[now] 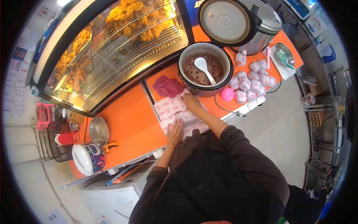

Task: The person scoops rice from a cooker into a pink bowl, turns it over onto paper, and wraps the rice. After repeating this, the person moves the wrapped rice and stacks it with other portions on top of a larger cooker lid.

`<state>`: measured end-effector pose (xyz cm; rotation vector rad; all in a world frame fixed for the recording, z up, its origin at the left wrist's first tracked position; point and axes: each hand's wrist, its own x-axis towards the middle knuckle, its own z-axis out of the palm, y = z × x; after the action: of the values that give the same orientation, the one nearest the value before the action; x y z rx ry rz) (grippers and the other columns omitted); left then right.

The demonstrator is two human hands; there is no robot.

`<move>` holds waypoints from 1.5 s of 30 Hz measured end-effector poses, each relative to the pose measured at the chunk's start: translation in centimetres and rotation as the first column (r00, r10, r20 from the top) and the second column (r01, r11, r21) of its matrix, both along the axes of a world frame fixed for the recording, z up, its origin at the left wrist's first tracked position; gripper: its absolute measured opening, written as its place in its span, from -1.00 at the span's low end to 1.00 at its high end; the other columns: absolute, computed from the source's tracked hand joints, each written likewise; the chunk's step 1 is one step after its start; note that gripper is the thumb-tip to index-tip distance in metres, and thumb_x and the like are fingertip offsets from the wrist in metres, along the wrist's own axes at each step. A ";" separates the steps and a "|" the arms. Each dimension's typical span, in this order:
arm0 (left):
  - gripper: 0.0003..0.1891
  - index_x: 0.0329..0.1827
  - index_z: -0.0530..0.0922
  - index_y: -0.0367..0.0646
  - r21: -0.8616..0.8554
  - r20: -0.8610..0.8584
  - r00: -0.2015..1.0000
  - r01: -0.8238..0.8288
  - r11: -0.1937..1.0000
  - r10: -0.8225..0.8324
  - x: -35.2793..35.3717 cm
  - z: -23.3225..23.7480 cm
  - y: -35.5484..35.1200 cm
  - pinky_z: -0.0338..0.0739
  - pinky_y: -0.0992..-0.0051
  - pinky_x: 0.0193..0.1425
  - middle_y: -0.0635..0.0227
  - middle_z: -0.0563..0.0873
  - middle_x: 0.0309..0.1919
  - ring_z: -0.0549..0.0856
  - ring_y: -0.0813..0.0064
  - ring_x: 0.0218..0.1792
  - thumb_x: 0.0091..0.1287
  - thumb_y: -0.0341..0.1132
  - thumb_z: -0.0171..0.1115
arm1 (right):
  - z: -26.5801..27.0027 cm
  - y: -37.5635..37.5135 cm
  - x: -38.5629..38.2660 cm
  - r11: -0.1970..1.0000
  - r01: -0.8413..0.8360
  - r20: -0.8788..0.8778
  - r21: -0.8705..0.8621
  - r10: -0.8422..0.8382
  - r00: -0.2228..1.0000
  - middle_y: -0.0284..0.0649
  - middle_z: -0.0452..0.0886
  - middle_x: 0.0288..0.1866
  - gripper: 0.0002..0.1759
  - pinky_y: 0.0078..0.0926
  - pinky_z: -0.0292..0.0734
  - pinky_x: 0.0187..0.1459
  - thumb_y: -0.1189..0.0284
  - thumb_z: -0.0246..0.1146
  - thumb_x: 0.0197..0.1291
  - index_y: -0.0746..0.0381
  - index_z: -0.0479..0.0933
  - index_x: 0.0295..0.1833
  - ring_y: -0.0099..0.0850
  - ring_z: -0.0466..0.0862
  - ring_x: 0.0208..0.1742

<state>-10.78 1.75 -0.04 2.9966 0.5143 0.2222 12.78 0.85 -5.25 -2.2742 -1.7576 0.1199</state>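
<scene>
Printed wrapping paper (166,106), white with red lettering, lies at the counter's front edge before me. My left hand (174,133) rests on its near part, fingers stretched out. Farther up, my right hand (192,103) lies flat on the sheets close to the rice pot, holding nothing that I can see. Just beyond the paper sits a crumpled pink cloth (167,87). The open pot of brownish rice (192,71) has a white rice paddle (202,67) in it. Several wrapped rice portions (255,86) are grouped right of the pot, near a pink cup (226,94).
A lit glass cabinet (123,74) with fried chicken stands at the back left. Behind the pot is a large cooker with its lid (225,20) raised. Metal bowls stand at left (99,131) and right (284,53). A patterned container (87,158) sits at the left end. Another person (304,203) is at lower right.
</scene>
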 end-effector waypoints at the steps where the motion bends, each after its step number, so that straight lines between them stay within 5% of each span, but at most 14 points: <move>1: -0.33 0.50 0.22 -0.08 0.027 -0.020 1.000 -0.017 0.999 0.018 -0.2 0.0 -0.2 -0.02 0.07 0.52 0.40 0.27 0.50 0.15 0.43 0.54 0.28 -0.23 0.13 | 0.5 0.3 0.2 0.992 0.020 -0.139 -0.127 -0.038 0.990 -0.06 0.38 0.28 -0.25 -0.17 0.40 0.28 0.42 0.47 -0.16 0.15 0.41 0.26 -0.10 0.36 0.35; 8: -0.24 0.54 0.15 -0.07 -0.037 -0.066 0.990 -0.127 0.991 0.125 0.7 0.7 -1.6 -0.08 0.05 0.55 0.35 0.19 0.53 0.13 0.41 0.55 0.26 -0.16 0.17 | 0.6 3.6 0.6 0.996 -0.047 0.018 -0.076 0.049 0.999 -0.01 0.36 0.23 -0.17 -0.16 0.42 0.25 0.50 0.53 -0.32 0.18 0.39 0.21 -0.03 0.34 0.33; 12: -0.17 0.56 0.10 -0.10 -0.090 -0.088 0.985 -0.156 0.984 0.148 1.0 0.9 -2.1 -0.11 0.07 0.58 0.27 0.11 0.56 0.07 0.32 0.57 0.23 -0.13 0.24 | 3.7 4.3 0.7 0.977 -0.105 -0.085 -0.185 0.091 0.992 -0.03 0.34 0.24 -0.02 -0.16 0.43 0.25 0.51 0.62 -0.52 0.16 0.35 0.20 -0.02 0.35 0.32; 14: -0.15 0.56 0.08 -0.12 -0.096 -0.094 0.984 -0.161 0.982 0.152 1.1 0.7 -1.8 -0.12 0.06 0.58 0.20 0.07 0.57 0.03 0.26 0.58 0.23 -0.12 0.26 | 4.6 4.9 1.4 0.922 -0.102 -0.325 -0.373 -0.026 0.945 -0.04 0.34 0.25 -0.01 -0.14 0.40 0.26 0.50 0.63 -0.54 0.12 0.34 0.19 -0.06 0.38 0.30; 19: -0.16 0.55 0.06 -0.17 -0.202 -0.056 0.988 -0.150 0.968 0.142 1.3 0.7 -1.8 -0.14 0.04 0.59 0.10 0.04 0.56 -0.02 0.21 0.59 0.26 -0.08 0.22 | 3.2 4.6 2.6 0.932 -0.285 -0.201 -0.222 0.243 0.949 -0.09 0.43 0.17 -0.14 -0.12 0.24 0.37 0.42 0.62 -0.50 0.10 0.39 0.08 -0.08 0.40 0.24; 23: -0.16 0.55 0.07 -0.18 -0.148 -0.068 0.986 -0.162 0.976 0.154 1.3 1.1 -1.8 -0.15 0.02 0.58 0.09 0.05 0.56 -0.01 0.20 0.58 0.26 -0.08 0.23 | 3.5 6.2 2.9 0.873 -0.336 -0.225 -0.353 0.270 0.936 0.01 0.40 0.27 -0.01 0.01 0.26 0.35 0.36 0.65 -0.54 0.15 0.37 0.19 0.01 0.31 0.39; 26: -0.18 0.55 0.08 -0.16 -0.148 -0.062 0.986 -0.160 0.976 0.153 1.5 1.3 -1.7 -0.16 0.00 0.58 0.11 0.07 0.55 0.00 0.20 0.58 0.26 -0.12 0.23 | 3.6 7.7 2.9 0.786 -0.347 -0.474 -0.511 0.079 0.877 -0.06 0.48 0.17 -0.13 -0.03 0.38 0.25 0.31 0.65 -0.49 0.18 0.41 0.08 -0.01 0.48 0.22; 28: -0.17 0.55 0.07 -0.18 -0.128 -0.043 0.988 -0.152 0.980 0.147 1.6 1.1 -1.6 -0.13 0.02 0.58 0.07 0.08 0.54 0.01 0.16 0.57 0.26 -0.12 0.23 | 4.9 8.2 1.8 0.741 -0.244 -0.188 -0.625 0.159 0.969 -0.07 0.50 0.16 -0.16 -0.07 0.49 0.13 0.29 0.64 -0.43 0.21 0.43 0.08 -0.02 0.58 0.13; 32: -0.16 0.55 0.06 -0.21 -0.193 -0.018 0.991 -0.135 0.972 0.134 1.6 0.9 -1.2 -0.09 0.06 0.58 0.01 0.06 0.54 0.00 0.10 0.57 0.26 -0.13 0.24 | 1.7 8.6 -0.2 0.889 -0.234 -0.149 -0.393 0.190 0.971 -0.10 0.55 0.10 -0.18 -0.11 0.53 0.05 0.29 0.64 -0.42 0.18 0.44 0.08 -0.07 0.64 0.04; 34: -0.15 0.55 0.04 -0.24 -0.254 -0.010 0.994 -0.108 0.961 0.109 1.7 0.8 -1.1 -0.06 0.11 0.58 -0.05 0.04 0.54 -0.01 0.05 0.57 0.26 -0.15 0.24 | 1.5 8.5 -1.1 0.931 -0.267 -0.346 -0.248 0.172 0.922 -0.11 0.56 0.09 -0.11 -0.12 0.56 0.03 0.28 0.65 -0.45 0.11 0.44 0.14 -0.10 0.65 0.02; 35: -0.15 0.55 0.04 -0.24 -0.248 -0.004 0.994 -0.109 0.962 0.112 1.7 0.7 -1.0 -0.06 0.11 0.58 -0.05 0.04 0.54 -0.01 0.05 0.57 0.26 -0.15 0.24 | 1.4 8.4 -1.6 0.936 -0.287 -0.235 -0.202 0.238 0.942 -0.13 0.61 0.04 -0.12 -0.14 0.59 -0.01 0.22 0.64 -0.45 0.03 0.48 0.17 -0.13 0.67 0.01; 38: -0.14 0.55 0.03 -0.24 -0.241 -0.010 0.993 -0.118 0.963 0.119 1.6 0.7 -1.3 -0.06 0.13 0.58 -0.06 0.02 0.54 -0.01 0.05 0.57 0.25 -0.16 0.24 | 5.2 9.4 -2.0 0.838 -0.150 -0.078 -0.525 0.128 0.989 -0.17 0.69 -0.10 -0.19 -0.16 0.61 -0.06 0.18 0.60 -0.40 -0.02 0.54 0.14 -0.15 0.71 -0.08; 41: -0.13 0.55 0.01 -0.27 -0.215 -0.005 0.991 -0.132 0.968 0.134 2.0 0.9 -1.4 -0.06 0.14 0.59 -0.07 0.02 0.54 0.00 0.04 0.57 0.24 -0.17 0.25 | 4.2 8.7 -0.2 0.862 -0.293 -0.077 -0.414 0.287 0.955 -0.18 0.73 -0.24 -0.26 -0.16 0.62 -0.10 0.12 0.58 -0.39 -0.05 0.58 0.08 -0.16 0.74 -0.18; 45: -0.11 0.54 0.00 -0.31 -0.221 0.013 0.986 -0.158 0.962 0.165 2.2 0.4 -1.9 -0.09 0.16 0.59 -0.08 0.02 0.54 0.01 0.03 0.56 0.23 -0.15 0.24 | -0.8 8.3 0.0 0.928 -0.207 0.100 -0.311 0.249 0.963 -0.15 0.72 -0.22 -0.31 -0.16 0.62 -0.10 0.16 0.56 -0.31 -0.05 0.57 0.09 -0.18 0.74 -0.17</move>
<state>-8.60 -0.18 0.40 2.7350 0.7300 0.2094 12.78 9.16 -6.06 -2.3129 -2.2086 0.2991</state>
